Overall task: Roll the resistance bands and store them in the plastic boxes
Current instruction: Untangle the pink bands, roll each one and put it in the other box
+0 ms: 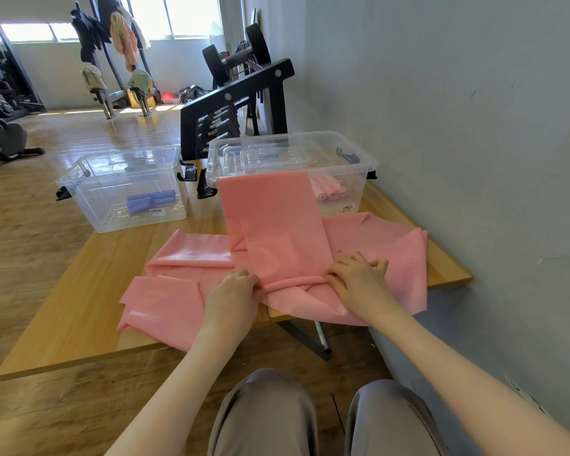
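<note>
A long pink resistance band (277, 222) runs from the rim of the right clear plastic box (364, 166) down the wooden table towards me. Its near end is rolled into a thin tube. My left hand (234, 291) pinches the left end of that roll, and my right hand (356, 278) pinches the right end. More pink bands (185, 258) lie spread flat under it. Rolled pink bands (329, 190) sit inside the right box. The left clear plastic box (89, 192) holds rolled purple bands (150, 200).
The wooden table (79, 307) stands against a grey wall on the right. A black dumbbell rack (241, 97) rises right behind the boxes. Gym machines (0, 93) and hanging clothes stand far off on the wooden floor. My knees are below the table's front edge.
</note>
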